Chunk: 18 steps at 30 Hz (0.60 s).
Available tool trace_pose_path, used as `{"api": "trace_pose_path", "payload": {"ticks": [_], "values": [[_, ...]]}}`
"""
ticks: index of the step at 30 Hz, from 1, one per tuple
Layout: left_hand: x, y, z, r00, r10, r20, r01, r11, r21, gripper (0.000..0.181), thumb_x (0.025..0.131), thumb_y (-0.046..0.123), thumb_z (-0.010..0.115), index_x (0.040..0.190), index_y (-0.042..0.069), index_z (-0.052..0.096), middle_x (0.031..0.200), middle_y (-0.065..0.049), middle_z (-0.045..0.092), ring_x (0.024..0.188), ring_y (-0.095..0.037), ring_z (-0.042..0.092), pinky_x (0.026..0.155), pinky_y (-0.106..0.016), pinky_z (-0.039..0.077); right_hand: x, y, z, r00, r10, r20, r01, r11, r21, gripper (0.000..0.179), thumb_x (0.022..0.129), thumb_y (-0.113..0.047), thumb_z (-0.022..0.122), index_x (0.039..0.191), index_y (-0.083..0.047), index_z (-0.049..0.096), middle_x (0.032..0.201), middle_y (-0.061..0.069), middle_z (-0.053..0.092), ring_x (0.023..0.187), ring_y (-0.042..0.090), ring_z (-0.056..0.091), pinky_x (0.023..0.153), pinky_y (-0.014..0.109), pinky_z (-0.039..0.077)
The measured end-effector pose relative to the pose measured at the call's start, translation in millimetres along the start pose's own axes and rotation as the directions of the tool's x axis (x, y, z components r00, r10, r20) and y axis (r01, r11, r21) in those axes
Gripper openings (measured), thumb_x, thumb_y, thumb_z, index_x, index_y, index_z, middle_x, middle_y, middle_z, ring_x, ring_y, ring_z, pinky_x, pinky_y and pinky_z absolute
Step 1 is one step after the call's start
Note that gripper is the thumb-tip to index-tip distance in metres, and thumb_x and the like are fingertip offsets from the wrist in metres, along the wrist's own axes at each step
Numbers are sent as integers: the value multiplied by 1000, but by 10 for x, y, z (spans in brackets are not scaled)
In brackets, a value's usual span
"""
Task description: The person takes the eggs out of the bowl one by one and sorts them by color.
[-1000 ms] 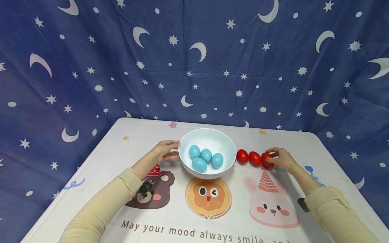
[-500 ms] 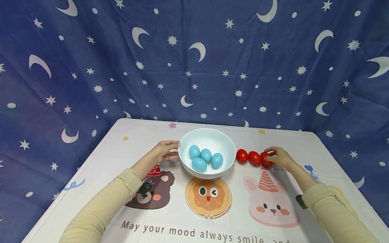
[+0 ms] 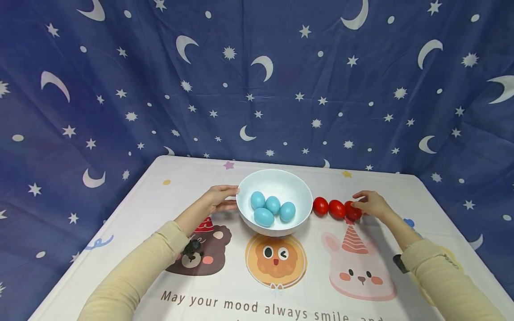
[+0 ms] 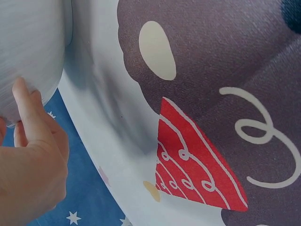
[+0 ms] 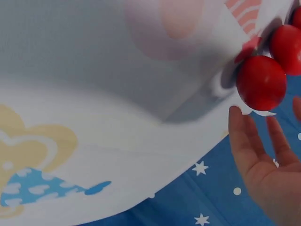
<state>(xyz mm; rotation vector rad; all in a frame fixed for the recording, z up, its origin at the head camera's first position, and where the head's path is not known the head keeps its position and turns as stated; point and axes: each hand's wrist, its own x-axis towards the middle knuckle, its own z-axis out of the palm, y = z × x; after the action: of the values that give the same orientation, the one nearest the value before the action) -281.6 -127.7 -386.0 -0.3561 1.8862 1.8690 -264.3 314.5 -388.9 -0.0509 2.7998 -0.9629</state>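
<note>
1. The right hand (image 3: pixel 373 205) has just eased off the end red egg (image 3: pixel 353 212), its fingers spread just beside it
2. That egg lies in line with two more red eggs (image 3: pixel 337 209), seemingly set down
3. The left hand (image 3: pixel 218 199) rests fairly straight fingers against the bowl (image 3: pixel 273 231) of blue eggs (image 3: pixel 263 217)

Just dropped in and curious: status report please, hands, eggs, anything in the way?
Left hand touching bowl. Right hand open, beside end red egg. Three red eggs outside, four blue eggs inside. Nothing seen blocking right hand.
</note>
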Motion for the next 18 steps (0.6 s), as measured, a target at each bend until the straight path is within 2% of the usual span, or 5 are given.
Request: {"api": "trace_pose_path", "payload": {"ticks": [3, 7, 10, 15, 18], "values": [[4, -4, -3, 1000, 2, 2, -2, 1000, -2, 45, 94, 16, 58, 138, 7, 47, 111, -12, 57, 70, -11, 66, 83, -29, 60, -2, -41, -45, 999, 10, -40, -11, 1000, -11, 42, 90, -12, 58, 119, 16, 49, 106, 36, 57, 79, 28, 59, 69, 40, 64], [18, -9, -1, 1000, 6, 1, -6, 1000, 1, 45, 94, 16, 58, 137, 7, 48, 115, -14, 58, 71, -11, 66, 79, -27, 62, -1, -101, -90, 996, 47, -77, -46, 999, 15, 41, 91, -14, 56, 119, 16, 49, 109, 36, 56, 82, 34, 60, 71, 39, 64], [20, -10, 2, 1000, 6, 2, -6, 1000, 6, 45, 94, 16, 59, 137, 8, 48, 116, -14, 57, 72, -11, 66, 77, -26, 62, 7, -164, -114, 992, 41, -118, -36, 999, 39, 39, 93, -15, 55, 119, 15, 50, 109, 36, 57, 84, 34, 62, 69, 33, 64], [15, -13, -1, 1000, 15, -6, -15, 1000, 13, 45, 94, 17, 59, 138, 8, 48, 119, -15, 57, 72, -11, 66, 75, -25, 63, -2, -417, -113, 982, -61, -178, 78, 993, 93, 36, 95, -14, 53, 119, 13, 52, 109, 34, 58, 74, 14, 63, 67, 24, 63], [13, -14, 5, 1000, 11, -6, -11, 1000, 20, 45, 95, 17, 58, 138, 8, 47, 123, -17, 55, 71, -11, 66, 75, -25, 62, -37, -630, -102, 980, -117, -161, 137, 983, 122, 35, 95, -14, 53, 119, 11, 53, 109, 33, 58, 73, 9, 62, 69, 24, 63]]}}
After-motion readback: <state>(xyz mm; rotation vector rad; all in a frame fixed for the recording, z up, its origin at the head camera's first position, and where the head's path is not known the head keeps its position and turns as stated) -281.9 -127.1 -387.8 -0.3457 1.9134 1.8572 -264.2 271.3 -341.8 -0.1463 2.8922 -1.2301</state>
